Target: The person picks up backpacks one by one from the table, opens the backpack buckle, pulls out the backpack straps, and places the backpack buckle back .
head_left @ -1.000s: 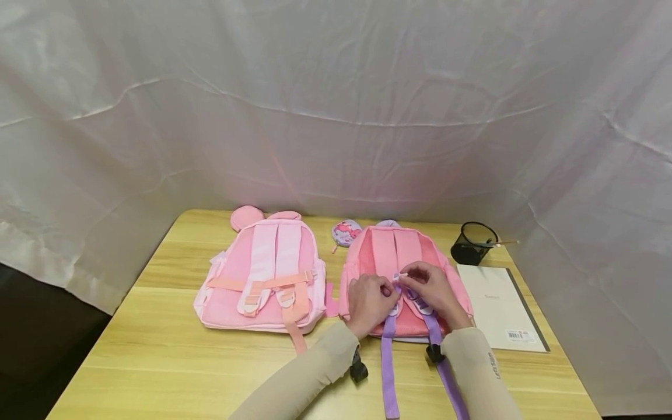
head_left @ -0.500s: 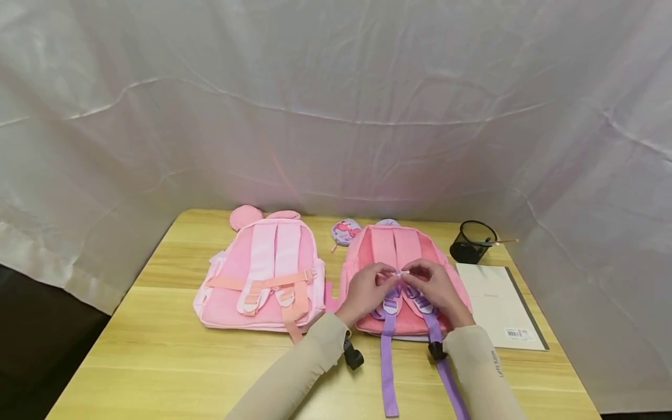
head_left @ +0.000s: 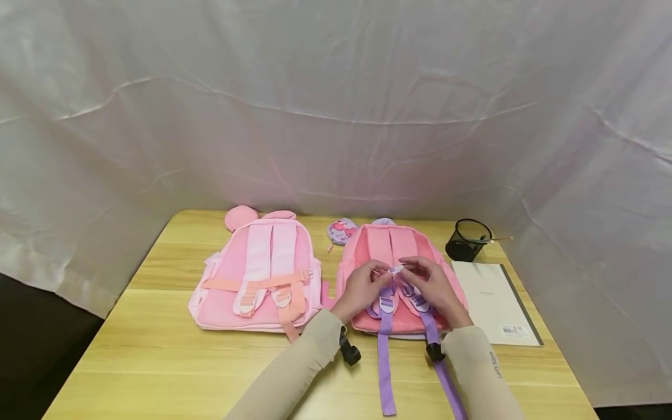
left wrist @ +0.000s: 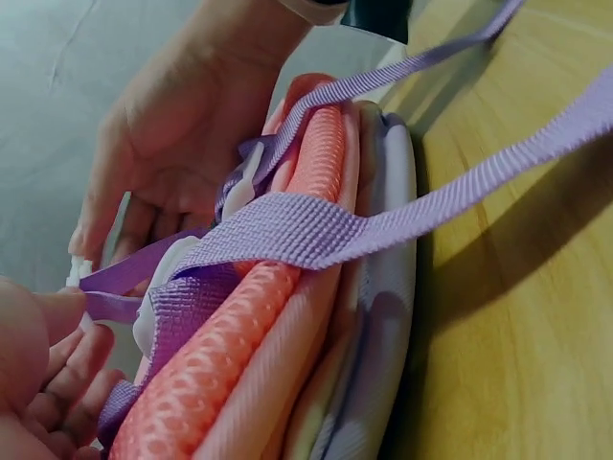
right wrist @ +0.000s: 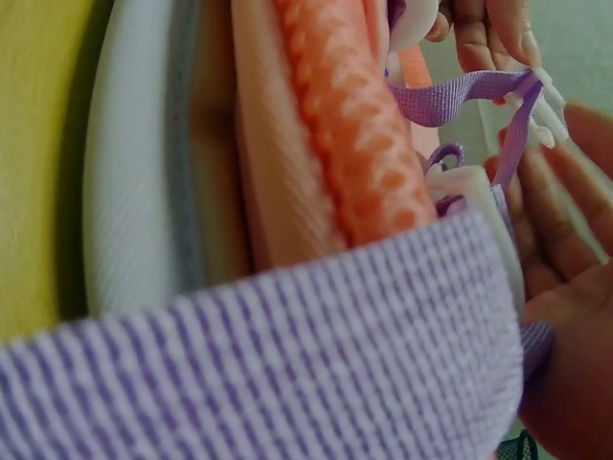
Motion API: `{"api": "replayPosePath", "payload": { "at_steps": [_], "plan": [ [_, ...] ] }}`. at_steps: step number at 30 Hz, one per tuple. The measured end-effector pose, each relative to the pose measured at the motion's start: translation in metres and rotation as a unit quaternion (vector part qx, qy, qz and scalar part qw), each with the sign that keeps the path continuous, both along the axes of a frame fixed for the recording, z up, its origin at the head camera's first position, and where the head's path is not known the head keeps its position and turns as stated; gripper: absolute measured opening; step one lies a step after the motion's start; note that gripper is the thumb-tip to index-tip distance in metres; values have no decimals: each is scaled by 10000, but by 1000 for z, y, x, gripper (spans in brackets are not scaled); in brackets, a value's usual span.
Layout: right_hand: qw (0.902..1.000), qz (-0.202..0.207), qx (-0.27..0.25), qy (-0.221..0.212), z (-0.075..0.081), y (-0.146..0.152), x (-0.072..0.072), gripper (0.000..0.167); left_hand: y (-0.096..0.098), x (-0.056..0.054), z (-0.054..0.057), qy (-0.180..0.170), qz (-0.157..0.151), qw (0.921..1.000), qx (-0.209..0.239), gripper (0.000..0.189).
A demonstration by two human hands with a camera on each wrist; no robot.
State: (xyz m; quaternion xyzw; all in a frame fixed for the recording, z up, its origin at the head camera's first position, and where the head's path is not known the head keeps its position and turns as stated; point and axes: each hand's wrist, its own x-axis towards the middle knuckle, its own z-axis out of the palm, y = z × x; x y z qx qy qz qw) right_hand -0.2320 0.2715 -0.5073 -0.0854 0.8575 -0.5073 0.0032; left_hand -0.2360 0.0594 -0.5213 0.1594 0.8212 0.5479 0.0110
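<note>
A coral-pink backpack (head_left: pixel 359 303) lies on its front, straps upward, on the right half of the table in the head view. Above its lower straps, both hands meet at a small white plastic buckle (left wrist: pixel 79 278) with thin purple webbing (right wrist: pixel 441 101) running to it. My left hand (head_left: pixel 359 291) pinches one end of the buckle between thumb and fingers. From the other side my right hand (head_left: pixel 433 287) pinches the opposite end. Whether the buckle's halves are joined cannot be told. Two purple straps (head_left: pixel 385 367) hang from white adjusters (head_left: pixel 387 304) toward the near edge.
To the left lies a light-pink backpack (head_left: pixel 220 306) with orange straps. Right of the coral bag are a cream notebook (head_left: pixel 485 297) and a black mesh pen holder (head_left: pixel 464 248). A round purple pouch (head_left: pixel 342 231) sits behind. A pale curtain (head_left: pixel 336 105) surrounds the wooden table (head_left: pixel 157 367).
My left hand has risen from a lower, more curled position on the purple webbing to pinch the buckle level with my right hand. The head view has shifted slightly.
</note>
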Motion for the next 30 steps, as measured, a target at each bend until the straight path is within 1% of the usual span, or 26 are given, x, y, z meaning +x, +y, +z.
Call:
{"api": "replayPosePath", "payload": {
  "at_steps": [4,7,11,15,18,22,24,26,30],
  "plan": [
    [9999,44,-50,-140,0,0,0,32,-2,-1,-2,-170,52,9991,393,20],
    [9994,66,5,-327,1,-1,1,29,-3,-1,-3,-256,5,9982,537,21],
    [9988,-12,68,-493,4,-6,0,22,-3,0,-4,-316,-64,9979,562,21],
    [9989,-93,3,-456,3,-12,-3,17,-3,1,-4,-248,-113,9982,528,23],
    [9990,-94,-123,-430,2,-13,-4,20,-3,2,-4,-259,-96,9981,548,23],
    [9966,-79,-522,-633,2,-10,-3,29,-3,2,-3,-338,-88,9973,653,22],
    [9948,-69,-700,-735,2,-7,-2,31,-3,2,-3,-334,-103,9971,673,22],
    [9939,-43,-811,-750,2,-5,-2,32,-4,2,-4,-310,-108,9974,643,22],
    [9943,50,-829,-663,2,-6,-3,34,-3,2,-4,-239,-75,9985,489,22]
  ]
}}
